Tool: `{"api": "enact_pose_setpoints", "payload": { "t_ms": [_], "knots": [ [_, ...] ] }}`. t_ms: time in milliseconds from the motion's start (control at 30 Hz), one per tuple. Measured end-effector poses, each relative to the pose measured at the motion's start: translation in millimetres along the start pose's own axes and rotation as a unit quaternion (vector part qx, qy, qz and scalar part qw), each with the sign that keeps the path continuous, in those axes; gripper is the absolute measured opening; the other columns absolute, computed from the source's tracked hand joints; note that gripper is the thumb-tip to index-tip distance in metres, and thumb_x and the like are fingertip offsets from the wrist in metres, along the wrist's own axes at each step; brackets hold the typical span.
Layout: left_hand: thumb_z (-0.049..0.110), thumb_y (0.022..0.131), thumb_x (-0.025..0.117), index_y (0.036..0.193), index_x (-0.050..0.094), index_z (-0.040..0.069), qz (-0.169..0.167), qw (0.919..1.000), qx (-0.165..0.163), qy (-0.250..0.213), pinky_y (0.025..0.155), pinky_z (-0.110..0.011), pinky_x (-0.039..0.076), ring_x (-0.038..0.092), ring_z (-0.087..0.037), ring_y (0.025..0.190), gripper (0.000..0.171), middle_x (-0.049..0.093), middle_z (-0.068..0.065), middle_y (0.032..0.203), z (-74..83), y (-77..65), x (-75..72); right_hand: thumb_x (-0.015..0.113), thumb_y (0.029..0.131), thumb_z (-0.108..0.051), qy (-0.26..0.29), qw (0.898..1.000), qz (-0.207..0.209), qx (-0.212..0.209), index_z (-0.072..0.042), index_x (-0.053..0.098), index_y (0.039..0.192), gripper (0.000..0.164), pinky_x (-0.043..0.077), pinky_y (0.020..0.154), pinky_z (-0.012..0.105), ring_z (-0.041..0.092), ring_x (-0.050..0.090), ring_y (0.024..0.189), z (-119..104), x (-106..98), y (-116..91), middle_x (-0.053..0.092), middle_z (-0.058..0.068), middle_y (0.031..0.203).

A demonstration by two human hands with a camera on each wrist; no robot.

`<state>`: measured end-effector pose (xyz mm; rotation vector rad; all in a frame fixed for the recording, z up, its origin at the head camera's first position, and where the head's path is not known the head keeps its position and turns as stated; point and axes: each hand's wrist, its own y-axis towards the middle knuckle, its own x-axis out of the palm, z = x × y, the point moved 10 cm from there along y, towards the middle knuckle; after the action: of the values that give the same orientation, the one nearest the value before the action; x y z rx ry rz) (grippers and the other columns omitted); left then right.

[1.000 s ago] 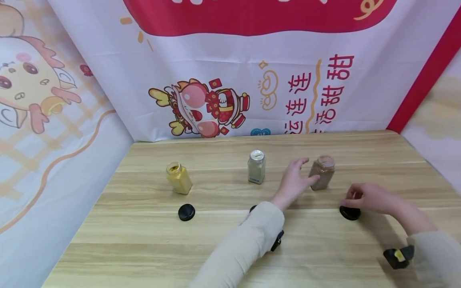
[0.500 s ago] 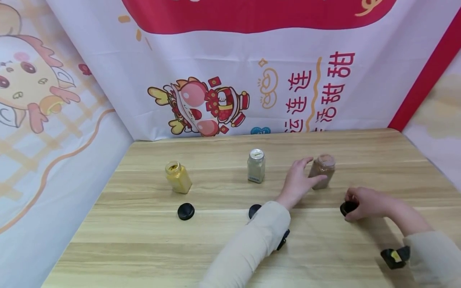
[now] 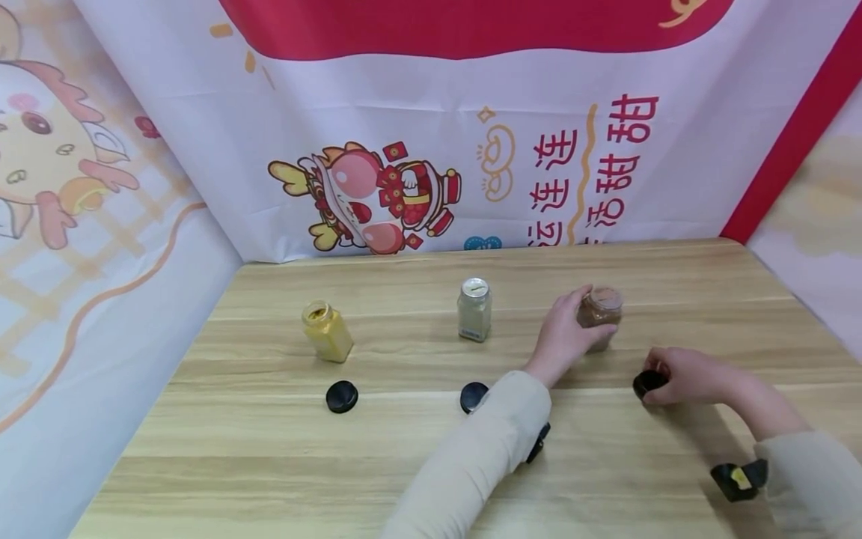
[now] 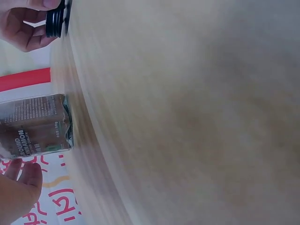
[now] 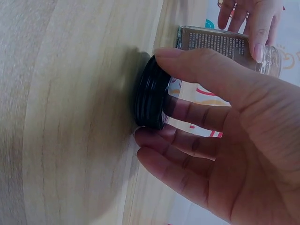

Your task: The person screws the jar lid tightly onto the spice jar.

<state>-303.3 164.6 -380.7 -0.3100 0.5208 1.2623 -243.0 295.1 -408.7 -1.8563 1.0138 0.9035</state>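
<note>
At the right of the table stands an uncapped glass spice jar of brown powder [image 3: 602, 305], labelled ground cinnamon in the left wrist view. My left hand [image 3: 563, 329] grips it from the left, the thumb across its near side and the fingers mostly behind it. Nearer to me, my right hand [image 3: 694, 376] pinches a black screw lid [image 5: 151, 96] by its rim between thumb and fingers. In the right wrist view the lid is tipped on edge, close over the wood.
A pale-powder jar [image 3: 474, 313] stands mid-table, and an uncapped yellow-powder jar [image 3: 330, 335] is at the left. One black lid [image 3: 342, 397] lies before the yellow jar; another lid [image 3: 474, 397] is partly behind my left sleeve. A printed cloth [image 3: 404, 90] hangs behind the table [image 3: 269, 464].
My left hand has moved right and closed round the cinnamon jar. The right hand has taken the black lid by its rim and tipped it up from lying flat.
</note>
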Motion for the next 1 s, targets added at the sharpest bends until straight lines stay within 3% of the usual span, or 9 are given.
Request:
{"api": "enact_pose_setpoints", "payload": {
  "t_ms": [400, 700, 1000],
  "knots": [
    [0.04, 0.08, 0.074, 0.136, 0.052, 0.027, 0.006, 0.9996, 0.006, 0.027, 0.105, -0.024, 0.043, 0.054, -0.01, 0.124, 0.062, 0.059, 0.006, 0.134, -1.4, 3.6, -2.5, 0.075, 0.076, -0.024, -0.026, 0.999, 0.036, 0.028, 0.006, 0.059, 0.092, 0.038, 0.046, 0.067, 0.032, 0.019, 0.056, 0.076, 7.2, -13.9, 1.8, 0.063, 0.01, 0.082],
    [0.04, 0.08, 0.074, 0.137, 0.05, 0.026, -0.001, 0.9991, 0.012, 0.041, 0.105, -0.024, 0.043, 0.054, -0.009, 0.124, 0.063, 0.058, 0.006, 0.135, -1.3, 3.6, 0.0, 0.07, 0.07, -0.009, -0.039, 0.993, 0.11, 0.032, 0.018, 0.054, 0.102, 0.044, 0.049, 0.073, 0.046, 0.038, 0.056, 0.084, 16.1, -34.9, 1.0, 0.059, 0.03, 0.091],
    [0.038, 0.08, 0.074, 0.137, 0.049, 0.028, -0.005, 0.9995, 0.001, 0.031, 0.104, -0.026, 0.044, 0.054, -0.01, 0.125, 0.063, 0.057, 0.005, 0.135, -4.3, 4.4, 2.4, 0.069, 0.076, -0.006, -0.007, 0.987, 0.155, 0.038, 0.024, 0.05, 0.106, 0.047, 0.046, 0.08, 0.06, 0.051, 0.056, 0.091, 24.4, -59.1, -0.5, 0.056, 0.041, 0.099]
  ]
}}
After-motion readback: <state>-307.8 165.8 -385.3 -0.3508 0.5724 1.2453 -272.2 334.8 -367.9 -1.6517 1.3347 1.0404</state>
